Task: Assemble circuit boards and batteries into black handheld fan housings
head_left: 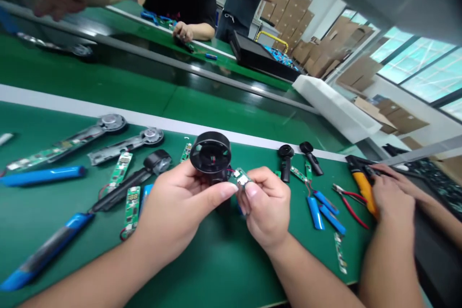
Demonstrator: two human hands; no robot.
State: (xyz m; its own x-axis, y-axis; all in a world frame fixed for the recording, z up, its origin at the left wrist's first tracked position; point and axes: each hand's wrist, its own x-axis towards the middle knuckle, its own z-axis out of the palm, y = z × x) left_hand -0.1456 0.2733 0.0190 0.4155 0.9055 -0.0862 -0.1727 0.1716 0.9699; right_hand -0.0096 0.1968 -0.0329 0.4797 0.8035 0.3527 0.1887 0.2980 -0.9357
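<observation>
My left hand (180, 202) is closed round a black handheld fan (211, 151), its round ring facing up and its lower body mostly hidden by my fingers. Between finger and thumb my right hand (269, 202) pinches a small green circuit board (241, 177). Thin wires run from the fan's neck to this board. My left thumb reaches close to the board's edge; whether it touches is unclear. To the left of my hands lie a dark fan body (133, 178), a green board with a digit display (133, 204) and a long blue battery (50, 250).
Opened grey fan housings (108, 125) lie at left. On the right are black fans (286, 156), blue batteries (315, 212) and red-handled pliers (352, 199). A neighbour's hands (391, 192) are beside an orange-handled tool (363, 187). Across the conveyor (144, 86), two people handle parts near a black tray (252, 55).
</observation>
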